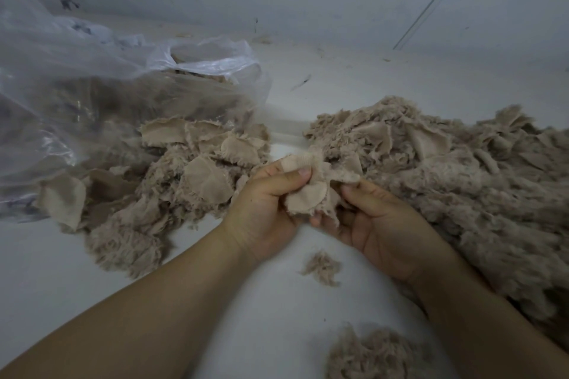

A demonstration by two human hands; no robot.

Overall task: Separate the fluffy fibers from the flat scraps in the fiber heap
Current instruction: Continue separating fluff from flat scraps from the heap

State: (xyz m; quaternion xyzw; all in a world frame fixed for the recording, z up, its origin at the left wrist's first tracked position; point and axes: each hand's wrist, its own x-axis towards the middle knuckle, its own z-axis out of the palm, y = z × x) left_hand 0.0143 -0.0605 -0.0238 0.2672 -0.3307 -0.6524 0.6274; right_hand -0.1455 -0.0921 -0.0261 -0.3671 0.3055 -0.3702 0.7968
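Note:
A large beige fiber heap spreads over the right side of the white surface, mixing fluffy fur with flat scraps. On the left lies a second beige pile of flat scraps and fluffy pieces. Between the two, my left hand and my right hand both grip one bunch of flat beige scraps with frayed edges. The left thumb presses on its top and the right fingers pinch its right edge.
A clear plastic bag holding more beige material lies at the left behind the pile. A small fluffy tuft rests under my hands, and a bigger fluffy clump lies near the bottom edge. A grey wall rises behind.

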